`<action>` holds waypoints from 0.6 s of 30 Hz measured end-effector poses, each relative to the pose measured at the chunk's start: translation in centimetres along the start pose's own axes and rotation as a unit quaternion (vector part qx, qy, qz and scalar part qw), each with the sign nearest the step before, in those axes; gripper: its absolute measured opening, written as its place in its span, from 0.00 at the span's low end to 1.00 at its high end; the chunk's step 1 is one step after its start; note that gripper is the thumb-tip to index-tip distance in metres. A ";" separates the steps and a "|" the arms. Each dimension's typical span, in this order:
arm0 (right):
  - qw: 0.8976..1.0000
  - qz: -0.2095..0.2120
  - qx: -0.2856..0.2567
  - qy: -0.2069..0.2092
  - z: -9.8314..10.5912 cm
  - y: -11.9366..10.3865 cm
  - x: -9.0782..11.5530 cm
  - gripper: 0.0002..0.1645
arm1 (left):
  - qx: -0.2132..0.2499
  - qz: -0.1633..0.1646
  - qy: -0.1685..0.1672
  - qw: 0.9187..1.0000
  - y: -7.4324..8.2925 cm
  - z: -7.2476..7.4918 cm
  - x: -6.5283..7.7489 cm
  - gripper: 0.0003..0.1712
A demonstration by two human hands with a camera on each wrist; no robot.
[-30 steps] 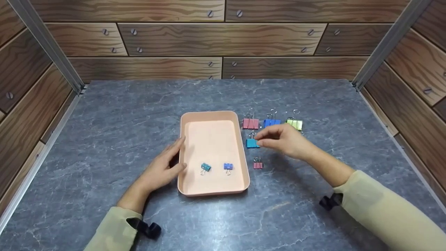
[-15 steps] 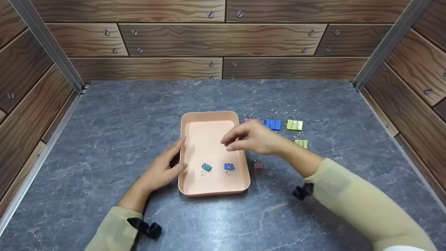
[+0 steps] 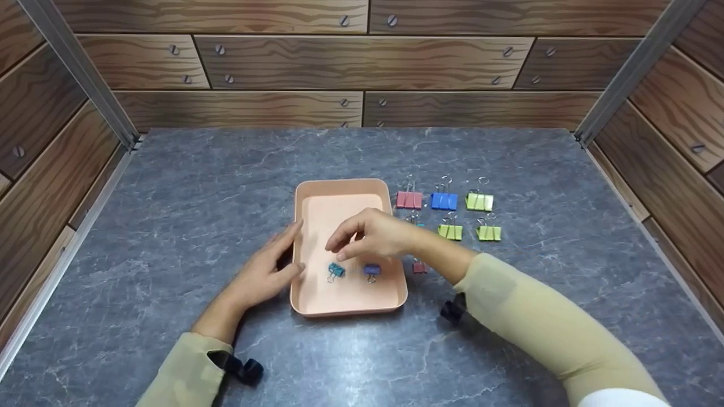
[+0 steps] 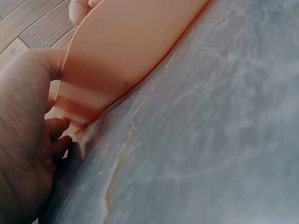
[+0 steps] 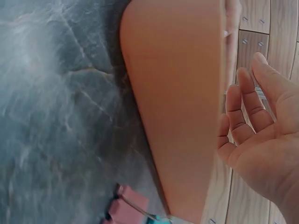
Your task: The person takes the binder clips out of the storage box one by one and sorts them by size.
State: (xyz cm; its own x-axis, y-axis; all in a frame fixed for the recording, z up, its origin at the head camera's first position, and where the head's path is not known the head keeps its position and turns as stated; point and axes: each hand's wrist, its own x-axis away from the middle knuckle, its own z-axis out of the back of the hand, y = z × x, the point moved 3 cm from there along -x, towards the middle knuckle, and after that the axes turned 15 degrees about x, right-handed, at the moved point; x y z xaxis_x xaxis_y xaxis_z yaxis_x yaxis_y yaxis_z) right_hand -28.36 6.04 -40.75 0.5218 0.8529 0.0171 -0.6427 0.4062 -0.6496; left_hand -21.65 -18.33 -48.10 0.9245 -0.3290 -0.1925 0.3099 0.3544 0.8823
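Note:
A peach tray (image 3: 345, 189) stands on the table. My left hand (image 3: 260, 277) holds its left side, thumb over the rim and other fingers along the outside; the left wrist view shows that hand (image 4: 28, 121) at the tray wall (image 4: 117, 42). Over the tray hovers my right hand (image 3: 376, 234), fingertips just above a small teal binder clip (image 3: 336, 270). In the right wrist view this hand (image 5: 261, 126) has loosely bent fingers and nothing visible between them. To its right in the tray lies a small blue-violet binder clip (image 3: 371, 269).
Right of the tray, a pink clip (image 3: 409, 200), a blue clip (image 3: 444, 201) and a lime clip (image 3: 479, 202) form the back row. Before them lie two lime clips (image 3: 450, 232) and a mostly hidden turquoise clip (image 3: 419, 225). A small dark-pink clip (image 3: 419, 267) lies nearest.
My right hand has moved left from the turquoise clip, across the tray's right rim, to above the teal clip. The two middle-row lime clips are uncovered. The left hand stays at the tray.

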 end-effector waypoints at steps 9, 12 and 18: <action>0.999 -0.017 -0.013 -0.028 -1.5 0.8 -0.8 0.14 | 0.005 0.002 0.004 1.000 0.0 0.0 0.0 0.48; 0.999 -0.018 -0.019 -0.035 -1.8 1.0 -0.9 0.14 | 0.005 0.002 0.005 1.000 0.1 0.0 0.0 0.48; 0.998 -0.021 -0.040 -0.046 -2.3 1.2 -1.0 0.14 | 0.002 -0.009 0.005 1.000 0.1 0.0 -0.1 0.48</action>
State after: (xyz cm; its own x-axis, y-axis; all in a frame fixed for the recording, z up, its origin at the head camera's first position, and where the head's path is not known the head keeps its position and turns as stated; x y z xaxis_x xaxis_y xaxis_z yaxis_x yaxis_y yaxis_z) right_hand -28.38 4.92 -43.29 0.4916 0.8634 0.1136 -0.5727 0.4188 -0.7047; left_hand -21.69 -18.23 -48.04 0.9210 -0.3258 -0.2133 0.3261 0.3458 0.8798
